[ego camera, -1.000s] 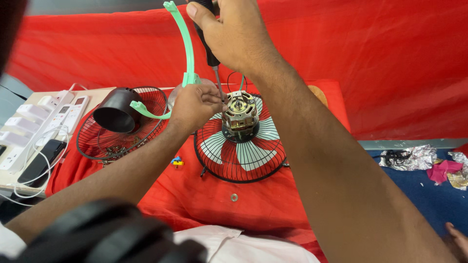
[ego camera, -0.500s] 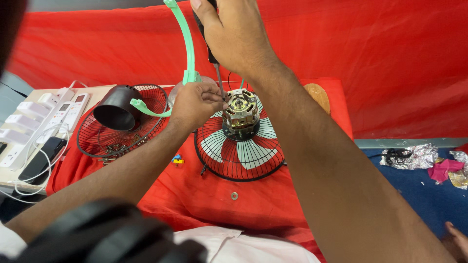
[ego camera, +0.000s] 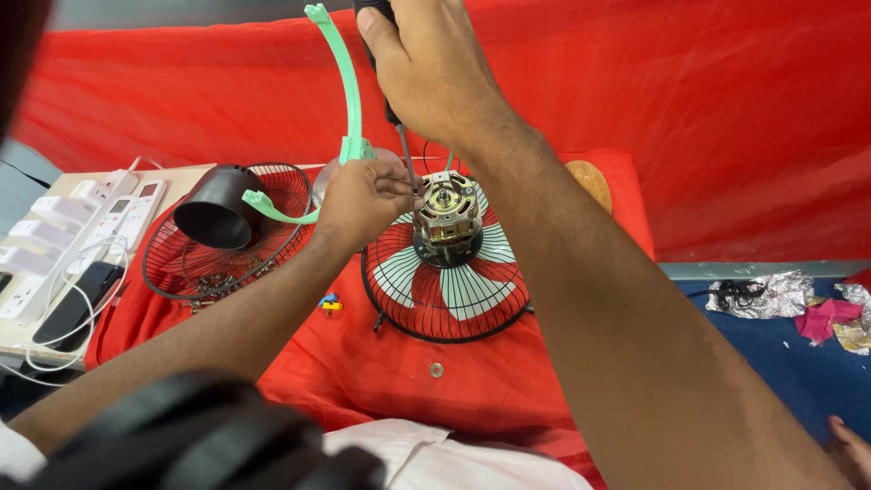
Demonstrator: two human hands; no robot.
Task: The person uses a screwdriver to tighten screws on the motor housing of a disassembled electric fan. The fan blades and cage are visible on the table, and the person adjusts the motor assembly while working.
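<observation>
Our right hand (ego camera: 435,68), at the top centre of the frame, is wrapped around the dark handle of a screwdriver (ego camera: 396,127) whose shaft points down at the fan motor (ego camera: 446,216). Our left hand (ego camera: 363,201) pinches narrow beside the tip, apparently steadying a small screw we cannot make out. The motor sits on the black fan grille (ego camera: 445,286) with pale blades, mid-frame on the red-clothed bench (ego camera: 272,363). We judge a motor screw is being worked; the next turn needs the tip kept seated. A second grille (ego camera: 195,263), black cup (ego camera: 216,209) and green bracket (ego camera: 349,91) lie left.
</observation>
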